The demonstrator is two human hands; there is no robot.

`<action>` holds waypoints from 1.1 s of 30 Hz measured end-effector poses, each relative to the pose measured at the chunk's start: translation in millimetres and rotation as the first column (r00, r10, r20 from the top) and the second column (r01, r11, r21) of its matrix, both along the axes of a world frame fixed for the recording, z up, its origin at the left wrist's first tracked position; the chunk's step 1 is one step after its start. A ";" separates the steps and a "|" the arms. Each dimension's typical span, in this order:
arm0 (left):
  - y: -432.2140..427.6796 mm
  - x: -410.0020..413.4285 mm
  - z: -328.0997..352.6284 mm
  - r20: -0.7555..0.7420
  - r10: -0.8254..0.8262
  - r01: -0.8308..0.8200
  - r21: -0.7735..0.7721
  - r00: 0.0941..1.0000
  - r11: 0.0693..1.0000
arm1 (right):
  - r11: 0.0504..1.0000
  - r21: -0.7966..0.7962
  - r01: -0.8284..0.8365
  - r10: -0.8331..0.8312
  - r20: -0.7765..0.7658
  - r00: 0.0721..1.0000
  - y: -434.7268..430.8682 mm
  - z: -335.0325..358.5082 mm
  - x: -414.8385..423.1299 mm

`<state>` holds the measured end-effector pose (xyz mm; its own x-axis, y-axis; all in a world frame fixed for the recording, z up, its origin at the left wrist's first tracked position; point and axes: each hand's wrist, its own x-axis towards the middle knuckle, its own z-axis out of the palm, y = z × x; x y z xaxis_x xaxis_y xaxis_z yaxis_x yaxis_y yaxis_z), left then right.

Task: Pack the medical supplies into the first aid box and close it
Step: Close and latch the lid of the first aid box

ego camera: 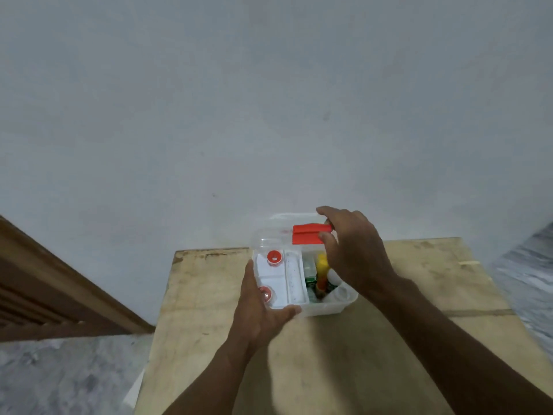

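Clear plastic first aid box (329, 308) sits at the far edge of the pale wooden table (419, 295), close against the grey wall (269, 115); tabletop extends on its right and near sides. Left hand (257, 313) grips the box's near-left corner, and right hand (353, 253) pinches the red plastic handle (306, 235) on the raised clear lid (269, 238). Left half holds a white divided tray (294, 283) with two red-capped pots (274, 258); right half holds a yellow bottle (322, 265), green carton (311, 278) and white bottle (332, 277).
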<state>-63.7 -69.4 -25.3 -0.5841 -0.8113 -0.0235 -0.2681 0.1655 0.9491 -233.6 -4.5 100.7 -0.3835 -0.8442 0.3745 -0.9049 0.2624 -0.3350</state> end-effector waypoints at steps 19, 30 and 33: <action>7.1 3.4 -5.9 0.043 0.159 -0.161 0.033 0.986 0.986 | 0.893 0.446 -0.066 0.043 0.060 0.997 38.9 -24.2 32.5; 25.4 2.3 -11.8 0.010 0.289 -0.287 -0.094 0.957 0.953 | 0.876 0.476 -0.082 0.081 0.024 0.996 38.7 -36.8 36.8; 22.6 2.5 -12.3 -0.005 0.236 -0.233 -0.180 0.972 0.956 | 0.885 0.459 -0.076 0.090 -0.008 0.996 38.8 -42.7 38.8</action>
<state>-61.2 -46.7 -37.6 -0.3774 -0.9175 0.1257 -0.3347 0.2617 0.9052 -194.8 34.3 58.0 -0.2998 -0.9526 -0.0515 -0.9373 0.3042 -0.1702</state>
